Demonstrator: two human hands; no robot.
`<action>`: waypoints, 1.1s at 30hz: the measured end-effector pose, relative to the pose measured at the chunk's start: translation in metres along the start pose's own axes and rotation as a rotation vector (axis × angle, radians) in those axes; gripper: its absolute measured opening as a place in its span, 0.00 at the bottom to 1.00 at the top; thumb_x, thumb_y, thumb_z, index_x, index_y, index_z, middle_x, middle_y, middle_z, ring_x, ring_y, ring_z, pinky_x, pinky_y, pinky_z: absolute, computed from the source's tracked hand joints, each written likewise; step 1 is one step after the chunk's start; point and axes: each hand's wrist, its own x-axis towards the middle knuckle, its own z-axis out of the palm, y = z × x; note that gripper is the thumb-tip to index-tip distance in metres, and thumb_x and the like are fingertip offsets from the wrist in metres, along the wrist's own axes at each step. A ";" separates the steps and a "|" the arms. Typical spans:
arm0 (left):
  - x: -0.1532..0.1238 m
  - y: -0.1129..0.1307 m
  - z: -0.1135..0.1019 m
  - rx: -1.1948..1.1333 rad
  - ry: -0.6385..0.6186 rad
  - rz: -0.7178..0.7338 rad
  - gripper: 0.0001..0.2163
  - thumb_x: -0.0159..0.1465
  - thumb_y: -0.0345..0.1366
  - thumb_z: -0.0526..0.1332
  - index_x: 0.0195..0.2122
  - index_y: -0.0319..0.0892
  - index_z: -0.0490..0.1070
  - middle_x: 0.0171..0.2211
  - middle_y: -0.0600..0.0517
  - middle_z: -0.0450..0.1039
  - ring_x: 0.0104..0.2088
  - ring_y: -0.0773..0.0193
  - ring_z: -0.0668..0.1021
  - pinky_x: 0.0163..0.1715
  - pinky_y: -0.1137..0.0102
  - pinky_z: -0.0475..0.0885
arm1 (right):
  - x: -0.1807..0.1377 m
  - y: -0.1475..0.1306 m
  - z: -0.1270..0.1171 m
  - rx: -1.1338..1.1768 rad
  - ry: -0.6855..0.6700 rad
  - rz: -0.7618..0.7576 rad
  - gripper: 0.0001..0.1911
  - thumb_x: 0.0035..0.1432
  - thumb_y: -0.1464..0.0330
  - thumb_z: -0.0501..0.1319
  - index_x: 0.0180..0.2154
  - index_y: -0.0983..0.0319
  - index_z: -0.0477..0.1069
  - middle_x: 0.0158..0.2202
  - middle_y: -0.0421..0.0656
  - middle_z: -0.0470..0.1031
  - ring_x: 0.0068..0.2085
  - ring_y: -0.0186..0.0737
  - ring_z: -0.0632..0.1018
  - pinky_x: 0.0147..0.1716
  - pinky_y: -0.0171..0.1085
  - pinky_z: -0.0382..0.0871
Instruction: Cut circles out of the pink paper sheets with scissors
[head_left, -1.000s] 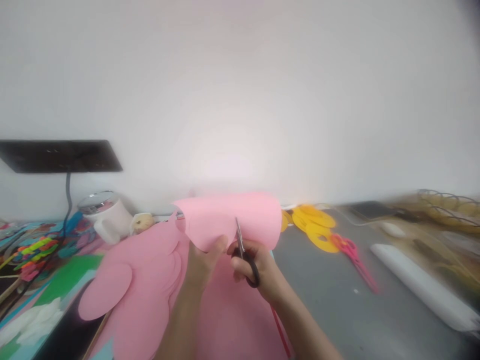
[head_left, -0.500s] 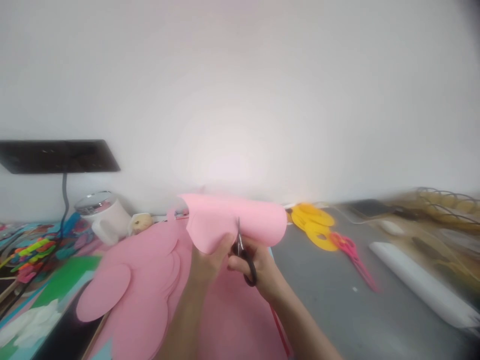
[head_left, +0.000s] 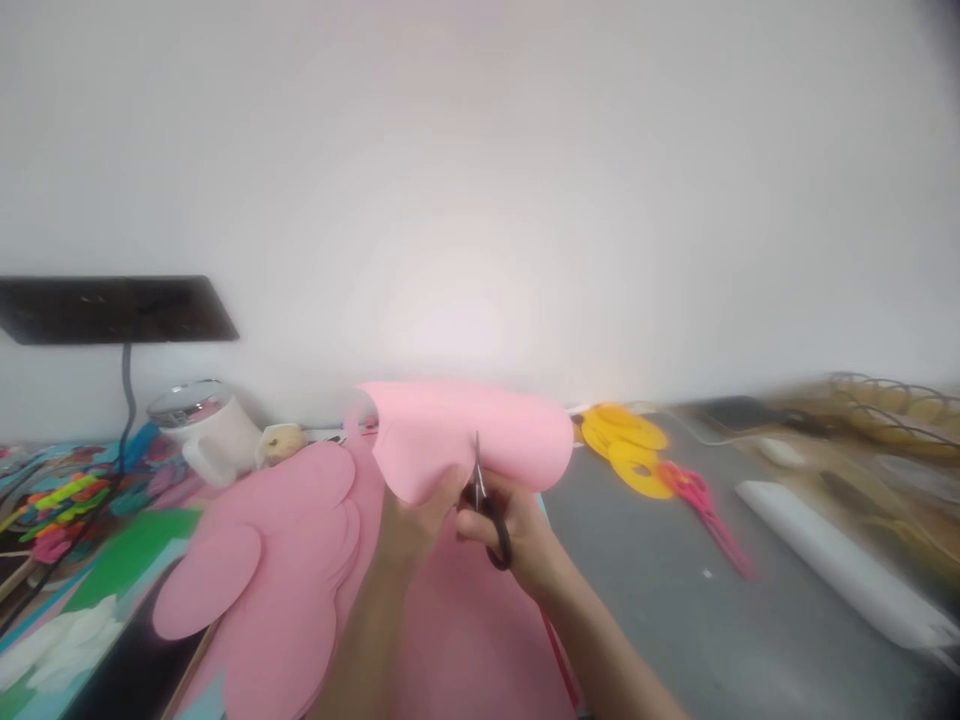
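Compared with 1 second ago, the curled pink sheet has slid a little to the right, and the hands have drawn slightly closer together. Nearest, a flat pink sheet lies under the forearms, and rounded, smooth-edged pink pieces overlap to its left, with 1 oval on top.

The curled sheet is held up just beyond. The left hand pinches its lower edge, thumb in front, probably to keep the thin, springy material taut beside the blades. The right hand grips the black-handled scissors, fingers at the loops, slim metal blades pointing up at the sheet; how far they are parted is unclear. The bend into a half-roll seems to come from the sheet being supported only near its lower edge; it looks matte, like craft paper or foam.

Farther right on the grey tabletop, pink scissors touch flat yellow pieces, some of them rings. A white mug with a shiny top stands back left, near the plain wall.
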 end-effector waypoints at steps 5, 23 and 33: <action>-0.001 0.003 0.001 -0.005 0.042 -0.003 0.07 0.52 0.37 0.66 0.28 0.41 0.70 0.24 0.54 0.69 0.28 0.63 0.74 0.28 0.69 0.71 | -0.001 -0.001 0.001 -0.018 0.006 0.019 0.19 0.45 0.55 0.69 0.26 0.61 0.65 0.22 0.36 0.62 0.25 0.32 0.62 0.23 0.33 0.57; 0.001 0.000 -0.004 -0.017 -0.012 -0.009 0.08 0.52 0.38 0.66 0.22 0.42 0.69 0.19 0.54 0.67 0.21 0.63 0.73 0.20 0.68 0.73 | -0.002 -0.004 0.002 -0.005 0.017 0.059 0.13 0.45 0.60 0.67 0.29 0.62 0.70 0.20 0.35 0.65 0.23 0.32 0.67 0.24 0.33 0.66; -0.001 0.003 -0.005 0.031 0.013 0.009 0.06 0.53 0.37 0.65 0.24 0.43 0.71 0.20 0.52 0.69 0.23 0.62 0.75 0.20 0.68 0.74 | -0.002 -0.001 0.001 -0.016 0.021 0.064 0.09 0.48 0.63 0.65 0.29 0.62 0.71 0.20 0.35 0.68 0.22 0.33 0.70 0.22 0.32 0.65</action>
